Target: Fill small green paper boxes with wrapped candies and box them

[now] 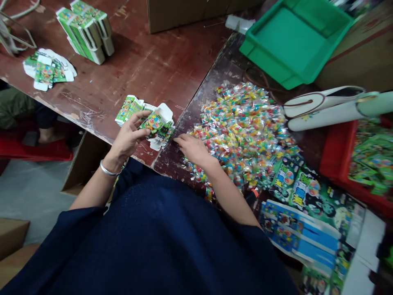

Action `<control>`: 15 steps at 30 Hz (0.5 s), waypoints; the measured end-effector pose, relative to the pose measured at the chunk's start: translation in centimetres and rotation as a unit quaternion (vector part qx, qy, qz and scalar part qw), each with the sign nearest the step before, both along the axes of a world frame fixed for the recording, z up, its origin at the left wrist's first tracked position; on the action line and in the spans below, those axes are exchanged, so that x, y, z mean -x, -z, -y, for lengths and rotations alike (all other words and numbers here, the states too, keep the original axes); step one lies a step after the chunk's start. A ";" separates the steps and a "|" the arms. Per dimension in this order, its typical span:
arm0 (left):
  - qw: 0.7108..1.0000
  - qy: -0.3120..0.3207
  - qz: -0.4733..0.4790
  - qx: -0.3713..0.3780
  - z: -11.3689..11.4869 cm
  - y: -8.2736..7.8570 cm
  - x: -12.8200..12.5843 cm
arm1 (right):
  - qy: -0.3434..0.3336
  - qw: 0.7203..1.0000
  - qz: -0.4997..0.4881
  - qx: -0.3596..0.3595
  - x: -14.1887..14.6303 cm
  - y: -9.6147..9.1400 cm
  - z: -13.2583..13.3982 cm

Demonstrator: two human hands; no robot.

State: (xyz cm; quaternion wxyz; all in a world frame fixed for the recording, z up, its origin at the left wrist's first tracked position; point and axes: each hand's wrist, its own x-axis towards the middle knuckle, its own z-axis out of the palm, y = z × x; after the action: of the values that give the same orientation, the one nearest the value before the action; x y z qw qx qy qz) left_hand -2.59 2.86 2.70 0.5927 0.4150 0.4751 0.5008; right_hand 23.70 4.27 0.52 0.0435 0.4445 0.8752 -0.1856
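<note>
My left hand, with a silver bangle on the wrist, is closed on a small green printed carton held just above the brown table's near edge. More flat green cartons lie fanned out beside it. My right hand rests on the dark table with its fingers curled, touching the carton's lower flap at the edge of a large pile of clear-wrapped coloured candies. Whether the right fingers pinch the flap or only touch it is unclear.
Folded green boxes and flat cartons sit at the far left. A green plastic tray stands at the back, a red bin of green packs at right, white rolls beside it, printed display sheets at front right.
</note>
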 end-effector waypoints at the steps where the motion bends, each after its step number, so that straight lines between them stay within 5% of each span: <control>1: 1.000 0.020 0.010 0.012 0.1 0.0 -0.4 | -0.008 0.999 0.031 0.005 0.5 -0.3 0.0; 7: 0.998 0.069 0.002 -0.001 0.4 0.4 -1.8 | 0.006 0.997 0.082 -0.008 0.7 0.1 -0.4; 11: 0.994 0.076 -0.064 -0.052 0.7 1.0 -2.0 | 0.076 0.992 -0.084 -0.052 -1.1 0.0 -0.1; 13: 0.985 0.094 -0.124 -0.073 0.9 1.2 -2.2 | 0.156 0.953 -0.248 -0.084 -1.8 -1.3 0.1; 15: 0.971 0.108 -0.188 -0.098 1.1 1.2 -2.7 | 0.230 0.882 -0.398 -0.105 -1.8 -3.0 0.4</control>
State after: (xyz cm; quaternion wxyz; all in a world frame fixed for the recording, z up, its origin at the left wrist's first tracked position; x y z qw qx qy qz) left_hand 0.16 1.71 1.50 0.5002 0.6066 0.4789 0.3905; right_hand 25.52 3.88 3.54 -0.3994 0.5237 0.7064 -0.2591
